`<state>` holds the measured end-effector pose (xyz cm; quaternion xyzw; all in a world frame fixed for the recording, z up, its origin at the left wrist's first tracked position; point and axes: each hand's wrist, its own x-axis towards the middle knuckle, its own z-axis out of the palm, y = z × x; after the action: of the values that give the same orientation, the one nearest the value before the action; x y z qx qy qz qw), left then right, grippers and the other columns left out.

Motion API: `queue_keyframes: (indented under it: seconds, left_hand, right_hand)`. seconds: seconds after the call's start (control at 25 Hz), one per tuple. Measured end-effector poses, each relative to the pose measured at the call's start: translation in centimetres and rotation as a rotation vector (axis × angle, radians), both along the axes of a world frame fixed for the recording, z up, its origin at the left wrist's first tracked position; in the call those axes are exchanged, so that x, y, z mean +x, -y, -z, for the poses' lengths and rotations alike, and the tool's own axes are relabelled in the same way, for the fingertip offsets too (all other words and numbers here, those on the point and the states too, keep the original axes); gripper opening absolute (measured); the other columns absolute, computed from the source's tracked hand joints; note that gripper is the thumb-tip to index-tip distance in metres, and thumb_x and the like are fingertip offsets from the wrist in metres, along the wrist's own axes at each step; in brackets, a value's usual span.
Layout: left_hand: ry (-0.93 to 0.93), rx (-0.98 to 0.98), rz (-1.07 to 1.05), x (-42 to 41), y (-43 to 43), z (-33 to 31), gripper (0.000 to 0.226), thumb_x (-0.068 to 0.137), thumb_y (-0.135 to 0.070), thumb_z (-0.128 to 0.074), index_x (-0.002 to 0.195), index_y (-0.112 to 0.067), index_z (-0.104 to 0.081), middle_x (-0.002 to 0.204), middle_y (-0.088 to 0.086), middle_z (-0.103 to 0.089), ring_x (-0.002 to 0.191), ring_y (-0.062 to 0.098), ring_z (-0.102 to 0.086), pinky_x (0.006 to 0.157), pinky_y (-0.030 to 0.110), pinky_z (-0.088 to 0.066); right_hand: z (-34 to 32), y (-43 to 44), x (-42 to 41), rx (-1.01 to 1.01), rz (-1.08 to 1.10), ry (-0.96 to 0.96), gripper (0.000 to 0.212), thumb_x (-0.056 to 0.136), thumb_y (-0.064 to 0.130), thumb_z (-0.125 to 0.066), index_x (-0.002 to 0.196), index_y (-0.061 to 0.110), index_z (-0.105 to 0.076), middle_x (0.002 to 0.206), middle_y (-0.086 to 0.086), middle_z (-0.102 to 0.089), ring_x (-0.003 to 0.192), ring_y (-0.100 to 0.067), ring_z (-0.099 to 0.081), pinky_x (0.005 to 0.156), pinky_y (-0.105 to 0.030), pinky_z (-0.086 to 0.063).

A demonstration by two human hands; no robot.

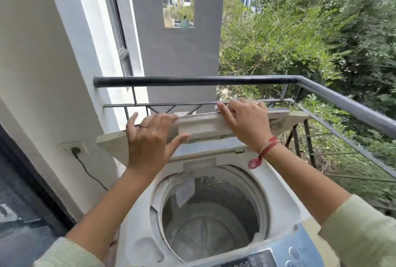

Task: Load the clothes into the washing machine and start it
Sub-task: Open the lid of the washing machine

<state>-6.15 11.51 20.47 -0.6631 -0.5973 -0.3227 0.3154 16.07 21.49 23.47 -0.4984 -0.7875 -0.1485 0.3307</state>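
A white top-loading washing machine (276, 183) stands below me with its folding lid (205, 127) raised at the back. The round drum (210, 219) is open to view and holds no clothes. My left hand (147, 140) grips the lid's left part, fingers over its top edge and thumb underneath. My right hand (244, 121) holds the lid's upper edge on the right, fingers curled over it. A grey control panel (278, 256) with round buttons shows at the bottom right. No clothes are in view.
A dark metal balcony railing (214, 81) runs just behind the lid and turns along the right side. A wall socket (75, 148) with a black cable is at the left. A dark glass door (21, 202) fills the lower left. Trees lie beyond.
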Motion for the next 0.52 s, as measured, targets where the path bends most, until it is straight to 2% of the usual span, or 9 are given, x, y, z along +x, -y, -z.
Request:
queue_keyframes:
  seconds: [0.08, 0.2, 0.36, 0.44, 0.52]
  left_hand:
    - [0.021, 0.006, -0.045, -0.4, -2.4, -0.4, 0.050, 0.088, -0.060, -0.042, 0.116, -0.020, -0.057, 0.109, 0.001, -0.063, 0.099, 0.023, -0.060, 0.100, 0.050, -0.035]
    - [0.029, 0.000, -0.104, -1.3, -6.2, -1.3, 0.047, 0.093, -0.055, -0.034, 0.114, -0.017, -0.054, 0.108, 0.005, -0.060, 0.102, 0.026, -0.058, 0.100, 0.054, -0.033]
    - [0.055, -0.034, -0.086, -2.9, -10.2, -1.7, 0.048, 0.095, -0.052, -0.029, 0.119, -0.017, -0.051, 0.119, 0.004, -0.058, 0.121, 0.029, -0.049, 0.106, 0.057, -0.021]
    - [0.034, -0.053, -0.088, -3.8, -11.9, -1.7, 0.051, 0.095, -0.053, -0.029, 0.126, -0.017, -0.047, 0.129, 0.003, -0.054, 0.129, 0.029, -0.042, 0.109, 0.058, -0.015]
    - [0.034, -0.114, -0.089, -4.8, -13.5, -2.0, 0.055, 0.094, -0.054, -0.025, 0.132, -0.018, -0.042, 0.137, 0.003, -0.048, 0.134, 0.030, -0.036, 0.110, 0.058, -0.012]
  right_hand:
    - [-0.2, -1.7, -1.7, 0.071, 0.019, -0.105, 0.051, 0.093, 0.057, -0.018, 0.091, 0.020, -0.054, 0.087, 0.000, -0.061, 0.080, -0.022, -0.057, 0.086, -0.038, -0.034]
    - [-0.5, -4.5, -3.6, 0.080, -0.034, -0.203, 0.056, 0.093, 0.056, -0.020, 0.114, 0.014, -0.051, 0.098, -0.004, -0.064, 0.089, -0.022, -0.060, 0.099, -0.040, -0.029]
    - [-0.3, -7.9, -4.2, 0.138, -0.063, -0.128, 0.067, 0.093, 0.060, -0.009, 0.116, 0.016, -0.053, 0.106, -0.004, -0.062, 0.099, -0.022, -0.058, 0.102, -0.041, -0.029]
    - [-0.1, -9.3, -4.4, 0.129, -0.041, -0.062, 0.070, 0.093, 0.061, -0.005, 0.122, 0.017, -0.051, 0.118, -0.004, -0.058, 0.113, -0.024, -0.052, 0.107, -0.043, -0.026]
    - [0.2, -10.7, -4.9, 0.049, -0.010, 0.007, 0.072, 0.091, 0.065, -0.008, 0.136, 0.019, -0.040, 0.138, -0.004, -0.046, 0.133, -0.025, -0.037, 0.113, -0.046, -0.020]
